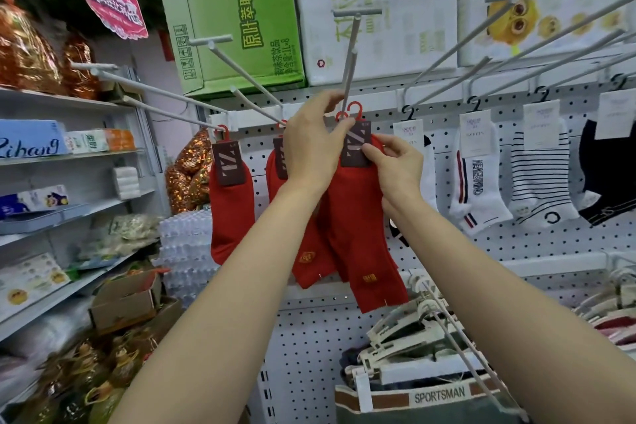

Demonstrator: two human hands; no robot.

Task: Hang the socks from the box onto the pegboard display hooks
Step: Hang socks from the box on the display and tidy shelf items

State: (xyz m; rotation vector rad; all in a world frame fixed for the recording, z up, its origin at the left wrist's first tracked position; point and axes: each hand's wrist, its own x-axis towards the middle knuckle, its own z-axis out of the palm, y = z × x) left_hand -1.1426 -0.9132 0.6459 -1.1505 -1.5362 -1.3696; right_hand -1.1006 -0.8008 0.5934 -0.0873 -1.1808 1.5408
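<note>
Head view of the sock display. The pegboard served as the landmark; long display hooks projected from its top rail toward the viewer. Progress: one pair of red socks already hung at the pegboard's left end, and a second red pair hung just right of it, partly behind the left forearm. Toward the pegboard's right side hung white socks, striped socks and dark socks, each on its own hook. The pair in hand lay against the pegboard's middle, below the central hook, its two red plastic hangers at the hook's base; whether they were fully seated could not be told. The task therefore appeared well under way. How many socks remained could not be judged, since the box was out of view.

Left hand: fingers curled, thumb and fingertips pinching the red hangers and the top edge of the dark label card. Right hand: fingers bent, thumb and forefinger pinching the card's right edge, steadying the pair.
</note>
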